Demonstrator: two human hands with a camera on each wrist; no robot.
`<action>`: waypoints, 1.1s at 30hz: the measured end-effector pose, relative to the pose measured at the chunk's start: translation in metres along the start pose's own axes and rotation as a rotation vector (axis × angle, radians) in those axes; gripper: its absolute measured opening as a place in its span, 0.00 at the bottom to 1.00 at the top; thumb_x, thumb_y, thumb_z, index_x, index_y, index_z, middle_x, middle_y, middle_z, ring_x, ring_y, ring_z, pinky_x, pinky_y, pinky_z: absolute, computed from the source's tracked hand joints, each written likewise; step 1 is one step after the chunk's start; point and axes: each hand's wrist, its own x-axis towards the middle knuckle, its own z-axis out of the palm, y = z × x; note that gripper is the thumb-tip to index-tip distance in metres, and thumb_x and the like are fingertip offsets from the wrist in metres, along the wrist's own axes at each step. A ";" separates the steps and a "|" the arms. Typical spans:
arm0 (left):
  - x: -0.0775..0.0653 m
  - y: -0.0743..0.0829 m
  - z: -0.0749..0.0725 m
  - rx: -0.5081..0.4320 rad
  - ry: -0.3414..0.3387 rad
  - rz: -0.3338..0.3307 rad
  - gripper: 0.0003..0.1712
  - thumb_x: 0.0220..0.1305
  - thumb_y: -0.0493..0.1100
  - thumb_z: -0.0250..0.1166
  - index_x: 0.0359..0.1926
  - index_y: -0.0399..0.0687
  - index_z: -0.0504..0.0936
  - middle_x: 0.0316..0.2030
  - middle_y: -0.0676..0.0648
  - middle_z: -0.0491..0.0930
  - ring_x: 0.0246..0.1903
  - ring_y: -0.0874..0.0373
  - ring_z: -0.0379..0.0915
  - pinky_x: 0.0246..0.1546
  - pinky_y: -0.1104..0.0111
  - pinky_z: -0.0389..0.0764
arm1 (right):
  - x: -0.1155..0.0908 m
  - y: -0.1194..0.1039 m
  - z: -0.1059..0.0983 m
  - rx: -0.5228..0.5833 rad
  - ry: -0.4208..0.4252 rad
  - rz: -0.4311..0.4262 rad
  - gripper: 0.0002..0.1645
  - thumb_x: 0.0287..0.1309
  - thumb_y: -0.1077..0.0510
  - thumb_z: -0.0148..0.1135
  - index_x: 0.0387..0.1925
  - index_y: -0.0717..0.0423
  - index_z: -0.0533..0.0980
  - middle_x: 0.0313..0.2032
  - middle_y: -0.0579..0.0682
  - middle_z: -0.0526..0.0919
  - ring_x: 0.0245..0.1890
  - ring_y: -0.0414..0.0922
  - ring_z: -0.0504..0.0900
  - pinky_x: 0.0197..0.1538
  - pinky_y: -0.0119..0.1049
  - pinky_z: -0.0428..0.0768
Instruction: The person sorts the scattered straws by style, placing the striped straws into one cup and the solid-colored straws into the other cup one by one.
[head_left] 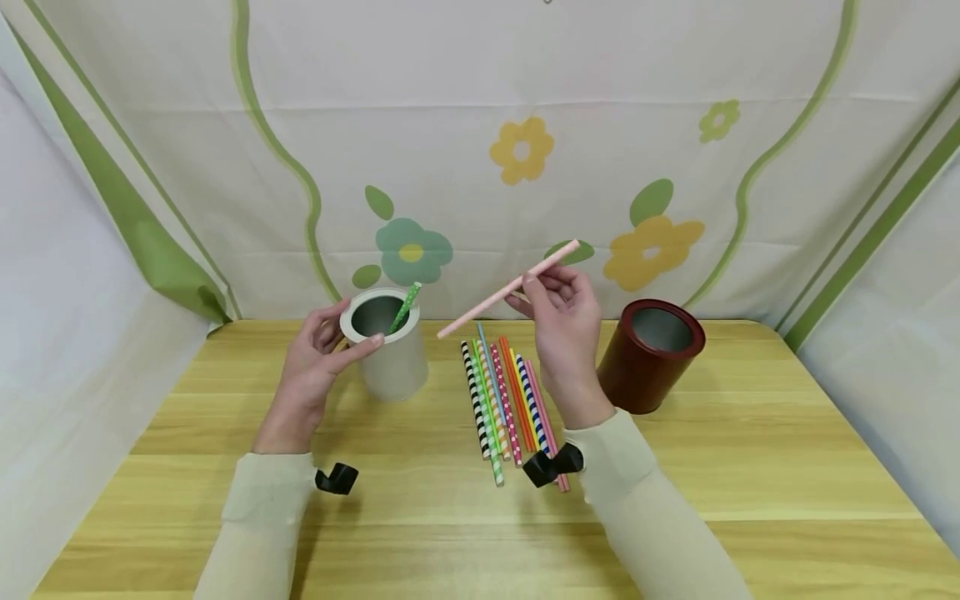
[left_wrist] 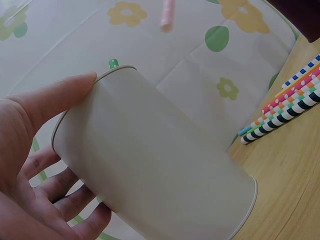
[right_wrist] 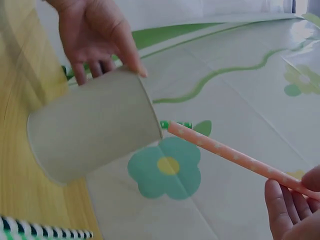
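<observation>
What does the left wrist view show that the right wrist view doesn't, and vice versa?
Only the left wrist view shows part of the dark red can, the blue-striped straw and the magenta dotted straw. Only the right wrist view shows the right hand and the printed teal flower. Both show the pale pink straw, a black-striped straw and the left hand holding the pale can.
</observation>
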 end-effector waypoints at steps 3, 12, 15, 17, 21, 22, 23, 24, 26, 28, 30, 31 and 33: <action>0.000 -0.001 0.001 -0.002 0.002 0.003 0.48 0.66 0.41 0.79 0.81 0.56 0.65 0.80 0.50 0.68 0.79 0.55 0.63 0.61 0.83 0.77 | 0.002 0.000 0.014 0.012 0.004 0.000 0.15 0.75 0.67 0.63 0.58 0.66 0.72 0.47 0.54 0.80 0.46 0.45 0.86 0.55 0.40 0.92; -0.001 -0.001 0.003 0.000 -0.008 0.002 0.48 0.66 0.42 0.79 0.81 0.57 0.65 0.81 0.51 0.68 0.80 0.54 0.62 0.63 0.81 0.77 | 0.007 0.008 0.041 0.043 0.019 0.057 0.14 0.74 0.67 0.63 0.56 0.66 0.72 0.45 0.55 0.80 0.43 0.44 0.87 0.55 0.40 0.92; -0.001 0.000 0.003 0.006 -0.012 -0.002 0.48 0.66 0.43 0.79 0.82 0.58 0.64 0.81 0.52 0.68 0.80 0.55 0.62 0.71 0.73 0.75 | 0.007 0.012 0.047 0.045 0.019 0.079 0.14 0.74 0.68 0.63 0.56 0.67 0.72 0.44 0.54 0.80 0.43 0.44 0.87 0.56 0.39 0.92; -0.002 0.000 0.003 0.007 -0.014 -0.004 0.49 0.66 0.43 0.79 0.82 0.58 0.64 0.81 0.52 0.67 0.80 0.55 0.61 0.77 0.65 0.72 | 0.007 0.014 0.050 0.040 0.010 0.098 0.15 0.73 0.69 0.63 0.57 0.69 0.72 0.44 0.54 0.79 0.43 0.43 0.87 0.57 0.38 0.91; -0.002 0.000 0.003 -0.001 -0.018 -0.005 0.49 0.67 0.42 0.78 0.82 0.58 0.63 0.82 0.52 0.66 0.81 0.54 0.60 0.82 0.55 0.66 | 0.003 0.020 0.055 0.032 -0.017 0.151 0.17 0.73 0.69 0.64 0.58 0.71 0.72 0.44 0.54 0.79 0.43 0.43 0.87 0.59 0.37 0.91; -0.002 0.000 0.004 -0.004 -0.018 -0.004 0.49 0.67 0.42 0.78 0.82 0.58 0.63 0.82 0.52 0.66 0.81 0.54 0.60 0.83 0.54 0.66 | 0.002 0.021 0.056 0.021 -0.025 0.161 0.17 0.72 0.69 0.64 0.58 0.70 0.72 0.44 0.54 0.80 0.43 0.43 0.87 0.58 0.37 0.91; -0.002 0.001 0.004 -0.008 -0.019 -0.003 0.49 0.67 0.42 0.78 0.82 0.58 0.63 0.82 0.52 0.66 0.81 0.54 0.59 0.83 0.53 0.65 | 0.001 0.023 0.058 0.007 -0.034 0.168 0.17 0.72 0.70 0.64 0.58 0.69 0.73 0.44 0.54 0.80 0.43 0.43 0.87 0.58 0.37 0.91; -0.002 0.001 0.004 -0.008 -0.019 -0.002 0.49 0.67 0.42 0.78 0.82 0.58 0.63 0.82 0.51 0.65 0.81 0.54 0.59 0.83 0.52 0.65 | 0.000 0.024 0.059 -0.004 -0.045 0.174 0.17 0.72 0.70 0.65 0.58 0.69 0.73 0.44 0.55 0.80 0.43 0.43 0.87 0.58 0.37 0.91; -0.002 0.001 0.004 -0.011 -0.019 0.000 0.49 0.67 0.41 0.78 0.82 0.57 0.63 0.82 0.51 0.65 0.81 0.53 0.59 0.84 0.52 0.64 | -0.001 0.028 0.062 -0.040 -0.064 0.177 0.16 0.72 0.69 0.65 0.57 0.67 0.74 0.45 0.56 0.82 0.43 0.43 0.88 0.58 0.37 0.91; -0.002 0.001 0.004 -0.011 -0.019 0.001 0.49 0.67 0.41 0.78 0.82 0.57 0.63 0.82 0.50 0.65 0.82 0.53 0.59 0.84 0.51 0.64 | -0.003 0.032 0.064 -0.090 -0.080 0.177 0.15 0.71 0.68 0.67 0.55 0.65 0.76 0.46 0.56 0.84 0.44 0.43 0.88 0.57 0.37 0.91; -0.001 0.001 0.004 -0.008 -0.017 0.001 0.49 0.67 0.42 0.78 0.82 0.57 0.63 0.82 0.50 0.65 0.82 0.53 0.59 0.84 0.51 0.64 | -0.004 0.036 0.065 -0.148 -0.094 0.181 0.14 0.69 0.66 0.69 0.53 0.63 0.78 0.46 0.57 0.87 0.45 0.43 0.89 0.56 0.37 0.92; -0.001 0.000 0.004 -0.008 -0.017 0.000 0.49 0.67 0.42 0.78 0.82 0.57 0.63 0.82 0.50 0.65 0.82 0.53 0.59 0.83 0.51 0.65 | -0.004 0.039 0.066 -0.185 -0.099 0.180 0.13 0.69 0.65 0.70 0.52 0.62 0.80 0.46 0.57 0.88 0.45 0.43 0.89 0.55 0.36 0.92; -0.001 0.000 0.005 -0.007 -0.014 -0.002 0.49 0.67 0.42 0.78 0.82 0.57 0.63 0.82 0.51 0.65 0.82 0.53 0.59 0.83 0.51 0.65 | -0.006 0.043 0.066 -0.252 -0.110 0.181 0.12 0.67 0.64 0.72 0.50 0.59 0.81 0.46 0.56 0.90 0.46 0.42 0.88 0.54 0.35 0.91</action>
